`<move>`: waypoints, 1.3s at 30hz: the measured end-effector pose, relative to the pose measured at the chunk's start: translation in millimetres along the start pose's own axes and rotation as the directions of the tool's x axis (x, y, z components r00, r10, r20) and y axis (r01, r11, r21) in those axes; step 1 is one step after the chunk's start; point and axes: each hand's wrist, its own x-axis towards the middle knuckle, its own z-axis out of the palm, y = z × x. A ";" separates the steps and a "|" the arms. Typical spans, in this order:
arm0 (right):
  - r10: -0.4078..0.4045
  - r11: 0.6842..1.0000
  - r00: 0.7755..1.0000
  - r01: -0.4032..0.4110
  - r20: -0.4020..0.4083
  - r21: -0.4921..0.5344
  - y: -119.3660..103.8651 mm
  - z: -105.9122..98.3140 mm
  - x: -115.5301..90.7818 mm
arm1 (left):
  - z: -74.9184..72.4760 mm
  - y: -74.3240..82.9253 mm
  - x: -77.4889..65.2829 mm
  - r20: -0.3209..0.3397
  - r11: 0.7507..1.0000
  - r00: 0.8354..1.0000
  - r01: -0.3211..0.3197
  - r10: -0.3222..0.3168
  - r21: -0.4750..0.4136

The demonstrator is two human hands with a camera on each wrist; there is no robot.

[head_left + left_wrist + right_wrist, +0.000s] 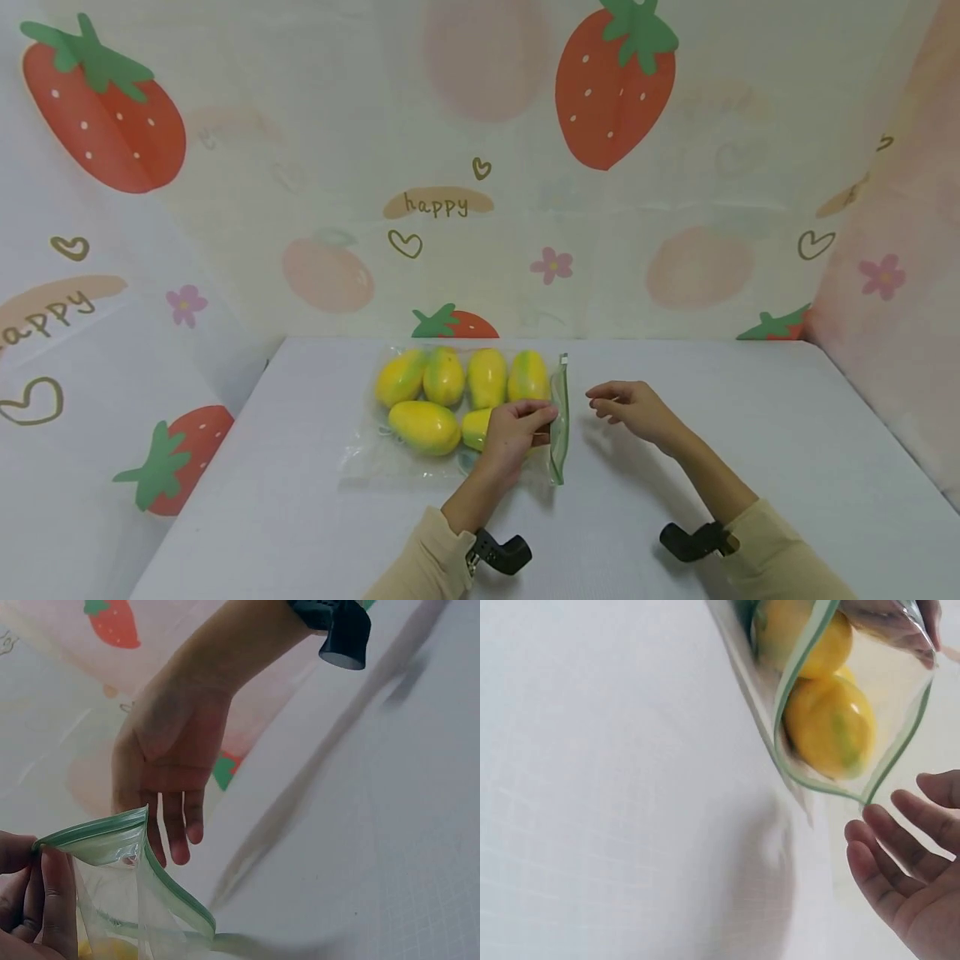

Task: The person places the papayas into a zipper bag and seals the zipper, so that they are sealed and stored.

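A clear zip bag with a green seal strip lies on the table, its mouth facing right. Inside are several yellow fruits with green patches, like mangoes or small papayas, among them one at the front left. My left hand pinches the bag's edge near the strip and hides part of a fruit behind it. In the right wrist view the mouth gapes, with a yellow fruit showing inside. To the right of the mouth hovers my right hand, fingers loosely bent and holding nothing.
The table has a white cloth. Behind it hangs a pale backdrop printed with strawberries, hearts and flowers, which also runs along both sides. Black cameras are strapped on both wrists.
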 end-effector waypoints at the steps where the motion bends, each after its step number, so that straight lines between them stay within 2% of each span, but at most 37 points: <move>1: 0.011 1.000 1.000 -0.011 -0.010 0.005 -0.2 -0.8 1.2 | -0.1 -0.6 0.5 -0.003 1.000 1.000 0.003 -0.003 0.003; 6: 0.068 0.997 0.996 -0.067 -0.051 0.029 -0.4 -5.0 10.1 | 0.8 -2.3 1.4 -0.011 1.000 1.000 0.004 -0.004 0.017; 12: 0.121 0.991 0.988 -0.115 -0.094 0.066 -4.7 -7.2 25.1 | 1.6 -1.3 0.2 -0.007 0.999 1.000 -0.026 0.026 0.040; 21: 0.174 0.982 0.978 -0.164 -0.117 0.093 -3.2 -6.1 40.7 | 1.5 -3.6 2.6 -0.001 0.998 1.000 -0.030 0.030 0.047; 27: 0.174 0.982 0.975 -0.161 -0.139 0.100 0.3 -4.1 50.5 | 1.2 -4.1 1.9 -0.004 0.999 1.000 -0.012 0.012 0.048; 32: 0.185 0.980 0.973 -0.173 -0.135 0.095 0.1 -1.0 60.0 | 0.9 -2.8 1.5 0.001 0.999 1.000 -0.004 0.004 0.048; 39: 0.246 0.964 0.962 -0.230 -0.121 0.132 -0.2 6.8 73.7 | 0.9 -1.9 0.7 0.006 0.998 1.000 -0.014 0.014 0.056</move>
